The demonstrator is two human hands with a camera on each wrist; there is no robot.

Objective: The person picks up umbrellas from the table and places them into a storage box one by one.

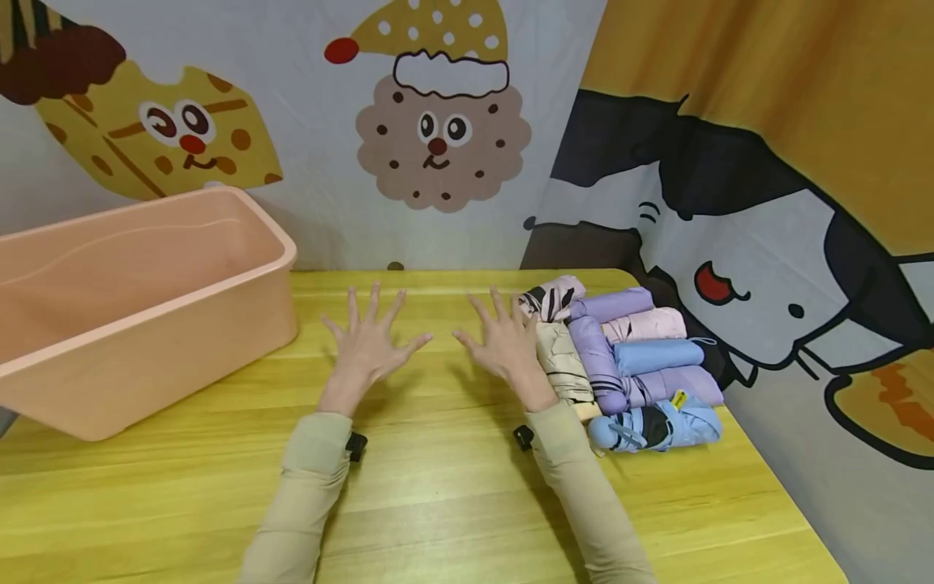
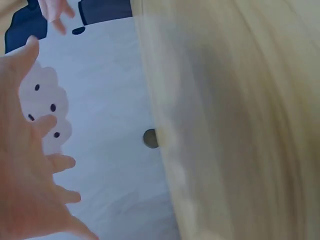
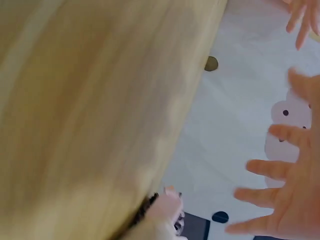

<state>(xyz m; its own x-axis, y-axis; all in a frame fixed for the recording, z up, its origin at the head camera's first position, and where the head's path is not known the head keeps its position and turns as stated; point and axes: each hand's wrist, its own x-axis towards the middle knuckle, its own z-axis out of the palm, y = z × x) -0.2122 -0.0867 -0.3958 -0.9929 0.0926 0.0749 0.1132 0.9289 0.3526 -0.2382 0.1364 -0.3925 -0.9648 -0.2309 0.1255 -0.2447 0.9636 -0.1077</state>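
Plainly Empty-Handed Above the Counter (image 1: 438, 503)

A pink tub (image 1: 212, 349) stood on the left of the counter, its open top upward. On the right, what looked like rolled umbrellas (image 1: 598, 357) lay packed side by side, several touching. Handling them well, I judged, called for starting at the outer edge of the group and curling the fingers fully round one rolled body at a time, lest its neighbours roll loose. The left hand (image 1: 368, 349) and the right hand (image 1: 507, 345) hung well apart from each other, fingers straight and spread wide, gripping nothing. The right was just beside the pink-and-black umbrella (image 1: 565, 292) and the cream umbrella (image 1: 562, 361), seemingly clear of both.
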